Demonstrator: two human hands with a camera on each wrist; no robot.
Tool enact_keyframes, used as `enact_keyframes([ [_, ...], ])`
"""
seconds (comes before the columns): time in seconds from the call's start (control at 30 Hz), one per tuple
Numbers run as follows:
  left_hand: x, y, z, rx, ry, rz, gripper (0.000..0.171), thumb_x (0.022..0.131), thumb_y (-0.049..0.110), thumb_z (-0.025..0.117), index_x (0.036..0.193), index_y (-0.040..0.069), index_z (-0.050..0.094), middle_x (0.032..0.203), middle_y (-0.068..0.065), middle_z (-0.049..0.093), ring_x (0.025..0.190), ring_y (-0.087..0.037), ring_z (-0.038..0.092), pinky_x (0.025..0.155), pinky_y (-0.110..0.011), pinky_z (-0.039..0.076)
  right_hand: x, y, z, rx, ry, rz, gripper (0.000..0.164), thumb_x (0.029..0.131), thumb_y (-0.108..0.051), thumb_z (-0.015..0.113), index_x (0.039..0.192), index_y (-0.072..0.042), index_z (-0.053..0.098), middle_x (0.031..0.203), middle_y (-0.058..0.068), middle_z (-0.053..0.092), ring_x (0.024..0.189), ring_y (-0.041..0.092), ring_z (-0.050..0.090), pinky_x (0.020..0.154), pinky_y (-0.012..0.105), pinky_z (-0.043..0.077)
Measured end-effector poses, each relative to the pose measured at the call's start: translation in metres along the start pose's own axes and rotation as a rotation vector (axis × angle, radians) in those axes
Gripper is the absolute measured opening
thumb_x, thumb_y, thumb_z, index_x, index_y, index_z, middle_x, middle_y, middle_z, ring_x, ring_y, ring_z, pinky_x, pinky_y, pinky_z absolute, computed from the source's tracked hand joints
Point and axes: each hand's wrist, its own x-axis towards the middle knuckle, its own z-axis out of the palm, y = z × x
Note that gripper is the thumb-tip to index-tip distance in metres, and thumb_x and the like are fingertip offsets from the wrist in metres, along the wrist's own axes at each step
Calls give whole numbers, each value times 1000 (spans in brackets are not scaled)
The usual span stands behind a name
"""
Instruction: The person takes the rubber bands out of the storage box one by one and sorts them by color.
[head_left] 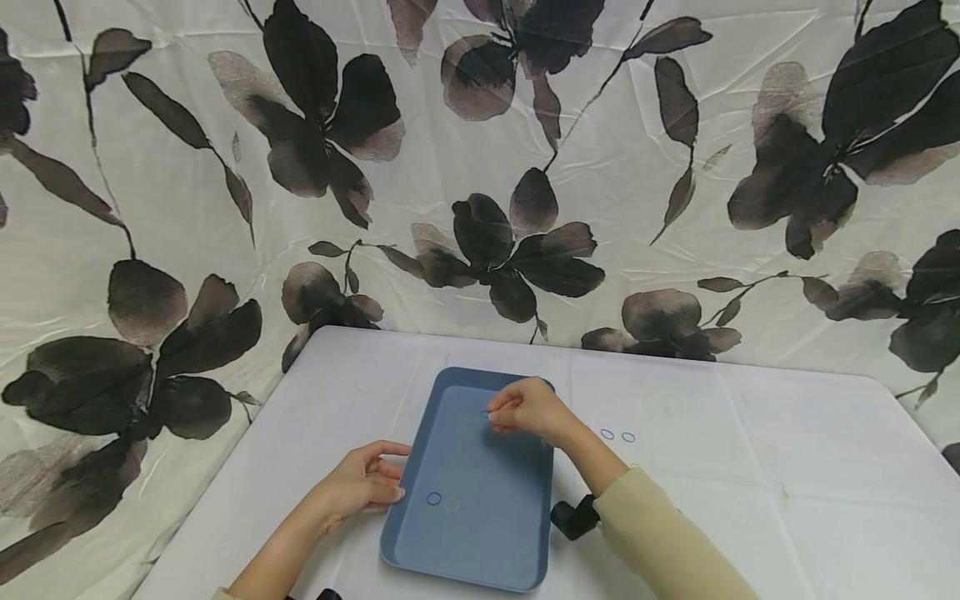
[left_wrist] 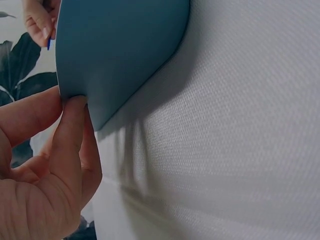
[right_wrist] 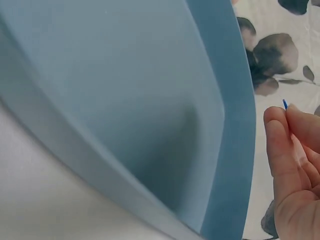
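A shallow blue tray [head_left: 480, 533] lies on the white-covered table. My left hand [head_left: 365, 483] touches its left side, with the fingertips at the outer wall and rim [left_wrist: 120, 45]. Over the far half of the tray, the thumb and index finger of my right hand [head_left: 528, 408] pinch a thin blue ring [head_left: 484, 414]. Only a short blue tip of that ring [right_wrist: 285, 104] shows above the fingertips in the right wrist view. Inside the tray's near left part lie a dark blue ring [head_left: 434, 499] and a faint yellowish ring [head_left: 452, 504], side by side.
Two more blue rings, the left ring [head_left: 607, 434] and the right ring [head_left: 628, 437], lie on the table right of the tray. A black object [head_left: 575, 517] shows by the right forearm. Behind the table hangs a floral cloth [head_left: 480, 150].
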Motion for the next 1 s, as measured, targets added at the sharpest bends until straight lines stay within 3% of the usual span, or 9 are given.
enact_keyframes([
  [0.63,-1,0,2,10,16,-22,62,74,-10,68,130,-6,43,88,-9,52,76,-17,55,66,-30,53,-12,1,-28,43,19,40,23,83,2,65,100,15,61,92,26,66,72,20,67,72,39,55],
  [1.0,0,1,1,11,17,-23,62,73,-10,68,130,-6,43,86,-8,51,75,-16,54,66,-30,53,-20,5,-46,46,48,74,25,82,1,66,102,15,61,89,20,68,77,24,67,74,38,54],
])
